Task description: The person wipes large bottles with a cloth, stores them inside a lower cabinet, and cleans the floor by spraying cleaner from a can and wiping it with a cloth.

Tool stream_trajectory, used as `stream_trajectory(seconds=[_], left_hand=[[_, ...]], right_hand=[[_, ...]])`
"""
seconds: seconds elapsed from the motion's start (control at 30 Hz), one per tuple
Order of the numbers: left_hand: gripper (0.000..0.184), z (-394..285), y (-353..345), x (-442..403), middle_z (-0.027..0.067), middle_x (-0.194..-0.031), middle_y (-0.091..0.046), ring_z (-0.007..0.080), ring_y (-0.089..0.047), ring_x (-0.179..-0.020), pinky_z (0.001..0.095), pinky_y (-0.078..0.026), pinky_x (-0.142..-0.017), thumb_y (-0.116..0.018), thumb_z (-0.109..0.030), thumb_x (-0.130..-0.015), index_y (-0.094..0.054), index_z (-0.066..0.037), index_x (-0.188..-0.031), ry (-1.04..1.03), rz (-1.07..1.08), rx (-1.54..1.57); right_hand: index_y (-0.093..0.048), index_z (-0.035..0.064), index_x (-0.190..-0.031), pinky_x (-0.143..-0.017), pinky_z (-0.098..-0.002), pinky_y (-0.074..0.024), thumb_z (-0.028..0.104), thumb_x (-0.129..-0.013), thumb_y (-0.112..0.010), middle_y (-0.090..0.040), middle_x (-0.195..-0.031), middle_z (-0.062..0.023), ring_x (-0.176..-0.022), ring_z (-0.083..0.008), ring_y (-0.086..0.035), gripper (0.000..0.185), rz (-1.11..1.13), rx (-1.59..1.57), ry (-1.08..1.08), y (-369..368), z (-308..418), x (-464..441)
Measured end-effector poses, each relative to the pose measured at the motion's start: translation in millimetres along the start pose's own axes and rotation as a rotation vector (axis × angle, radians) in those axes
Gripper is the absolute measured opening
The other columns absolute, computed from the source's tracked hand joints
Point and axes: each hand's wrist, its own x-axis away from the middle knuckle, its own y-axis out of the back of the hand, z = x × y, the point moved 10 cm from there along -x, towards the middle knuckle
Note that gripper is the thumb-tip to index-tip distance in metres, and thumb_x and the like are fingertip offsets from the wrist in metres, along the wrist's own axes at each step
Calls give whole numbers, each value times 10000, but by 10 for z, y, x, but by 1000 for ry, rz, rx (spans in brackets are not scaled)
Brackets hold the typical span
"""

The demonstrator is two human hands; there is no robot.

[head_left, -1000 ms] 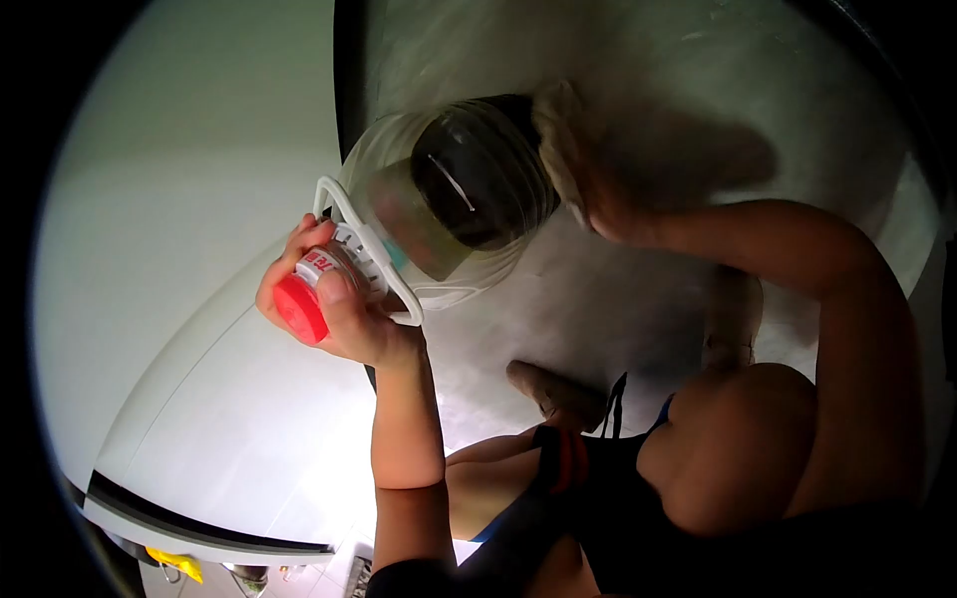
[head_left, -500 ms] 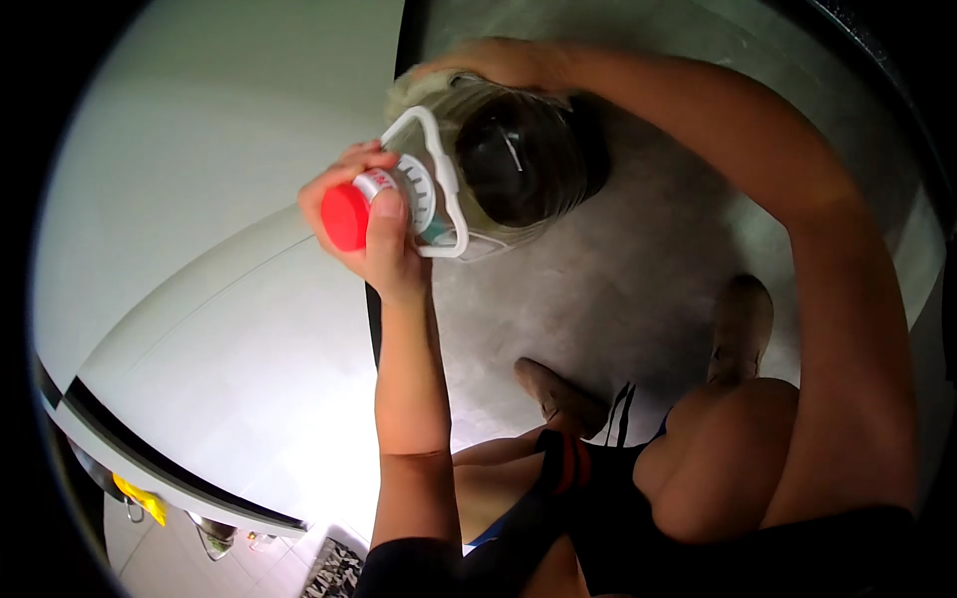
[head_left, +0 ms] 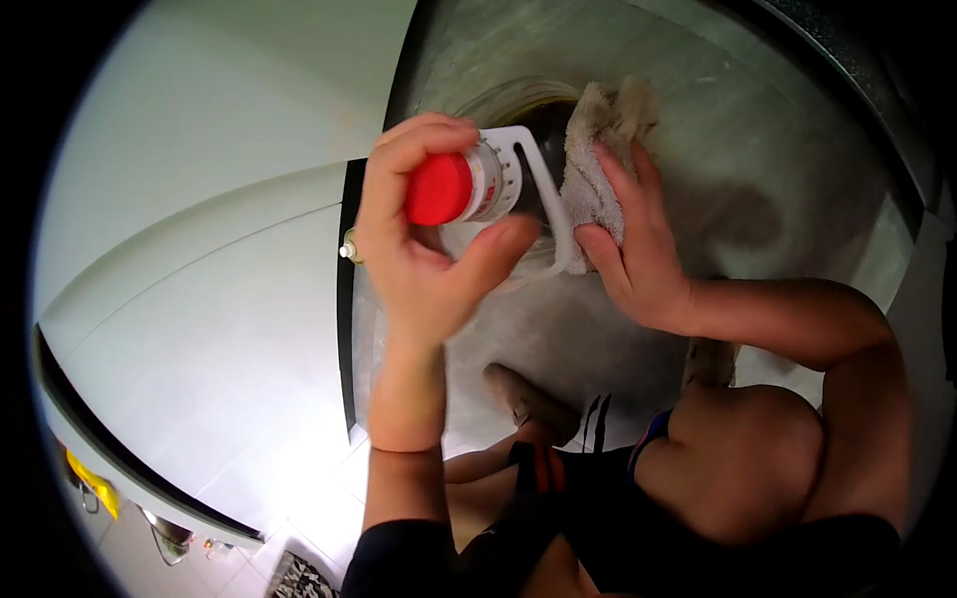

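Note:
A large clear plastic jug [head_left: 503, 100] has a red cap [head_left: 439, 189] and a white carrying handle [head_left: 555, 204]; dark contents show low in it. My left hand [head_left: 424, 269] curls its fingers around the neck by the cap, its thumb standing off towards the handle. A light terry cloth [head_left: 596, 164] lies against the side of the jug, under the fingers of my right hand [head_left: 643, 249]. Hand and handle hide much of the jug's body.
White cabinet panels [head_left: 219, 269] stand close at the left, with a small white-tipped bottle [head_left: 348, 249] beside their edge. Below is a grey floor [head_left: 797, 199], with my shoe [head_left: 528, 399] on it. A patterned mat [head_left: 302, 578] and a yellow cloth [head_left: 92, 483] appear lower left.
My right hand and the cloth have come from the jug's far side to its right side. The neck has shifted right, and my left thumb has lifted off it.

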Motion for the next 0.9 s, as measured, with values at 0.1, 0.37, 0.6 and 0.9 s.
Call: stream_trajectory(seconds=[0.1,0.37,0.6,0.9], left_hand=[[210,-40,67,-16,107,-972,-594,173,-560,-901,270,-442,-804,-670,-18,-743,-571,-22,-929,19,-121,-66],[212,160,159,-79,175,-979,-581,269,-547,-972,389,-397,-925,-384,-136,-951,-527,16,-914,17,-48,203],[558,249,249,-23,244,-1149,-575,346,-539,-1102,438,-378,-1003,-235,-377,-995,-561,68,-1073,12,-121,204],[255,21,132,99,161,-945,-628,218,-596,-919,334,-470,-856,-652,-16,-786,-535,7,-1011,-108,-310,-211]], right_hand=[[-376,124,-1381,-1026,-445,-335,151,-837,-622,-364,-1335,-272,-1224,-443,-376,597,10,131,144,-35,233,-217],[-527,122,-1235,-930,-409,-421,152,-849,-580,-568,-1161,-112,-1109,-295,-515,391,287,50,412,-350,375,-1004],[-505,85,-1272,-1027,-398,-347,120,-886,-504,-478,-1330,-131,-1246,-308,-430,388,1128,-342,-165,-1312,-283,-1507],[-386,92,-1380,-1039,-410,-325,120,-863,-563,-304,-1433,-194,-1339,-348,-275,547,188,-257,31,-148,-303,-347]])
